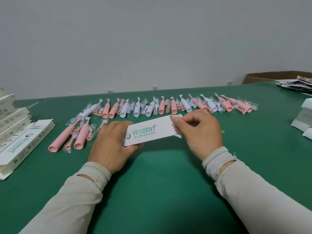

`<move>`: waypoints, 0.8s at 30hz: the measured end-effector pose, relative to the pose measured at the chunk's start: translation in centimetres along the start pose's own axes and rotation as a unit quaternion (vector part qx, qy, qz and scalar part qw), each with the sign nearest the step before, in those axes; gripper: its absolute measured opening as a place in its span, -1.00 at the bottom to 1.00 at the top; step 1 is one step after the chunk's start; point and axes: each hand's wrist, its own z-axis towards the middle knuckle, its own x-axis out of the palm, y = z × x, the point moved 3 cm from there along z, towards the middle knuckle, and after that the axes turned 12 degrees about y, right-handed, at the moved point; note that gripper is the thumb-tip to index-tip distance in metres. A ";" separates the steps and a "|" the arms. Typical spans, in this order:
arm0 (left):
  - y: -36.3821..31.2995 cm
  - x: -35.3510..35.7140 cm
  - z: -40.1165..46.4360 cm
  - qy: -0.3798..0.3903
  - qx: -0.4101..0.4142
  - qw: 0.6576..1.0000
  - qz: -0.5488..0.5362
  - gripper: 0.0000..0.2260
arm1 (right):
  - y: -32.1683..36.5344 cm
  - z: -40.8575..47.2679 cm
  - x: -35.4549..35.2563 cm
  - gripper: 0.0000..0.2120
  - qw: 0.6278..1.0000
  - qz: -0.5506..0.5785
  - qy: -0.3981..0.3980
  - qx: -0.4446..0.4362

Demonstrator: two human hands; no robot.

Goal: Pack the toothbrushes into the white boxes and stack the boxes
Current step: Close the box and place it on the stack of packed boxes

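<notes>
The white box [148,132] lies mid-bench, long axis running from 8 to 2 o'clock. The left hand [109,144] grips its 8 o'clock end; the right hand [199,130] pinches the open flap at 2 o'clock, nearer the toothbrush row [162,107] toward 12.

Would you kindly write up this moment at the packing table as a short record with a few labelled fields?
surface: green table
held item: white box, printed side up, right end open
left hand: grips the box's left end
right hand: pinches clear plastic wrap at the open end
loose stock: row of pink and white toothbrushes behind the box
stacks: boxes at far left and far right
</notes>
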 end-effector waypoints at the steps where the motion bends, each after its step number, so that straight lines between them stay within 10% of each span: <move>1: 0.0 0.0 0.0 0.001 0.003 1.000 0.002 -0.49 | 0.3 -0.1 0.0 -0.75 0.999 -0.047 -0.005 -0.017; 11: -0.1 0.0 0.1 0.006 -0.005 1.000 0.015 -0.47 | 0.9 -0.2 0.5 -0.84 0.992 0.068 0.102 0.036; 18: 0.1 0.2 0.1 0.023 0.006 0.999 0.025 -0.50 | 0.3 -0.6 0.6 -0.92 0.870 0.307 0.348 0.163; 22: 0.4 0.1 0.1 0.013 -0.017 1.000 0.018 -0.53 | -1.1 2.2 -3.8 -0.94 0.979 0.064 0.160 0.109; 24: 0.7 -0.1 0.2 0.013 -0.033 0.999 0.023 -0.55 | -2.4 3.4 -6.6 -0.86 0.974 -0.187 0.056 0.117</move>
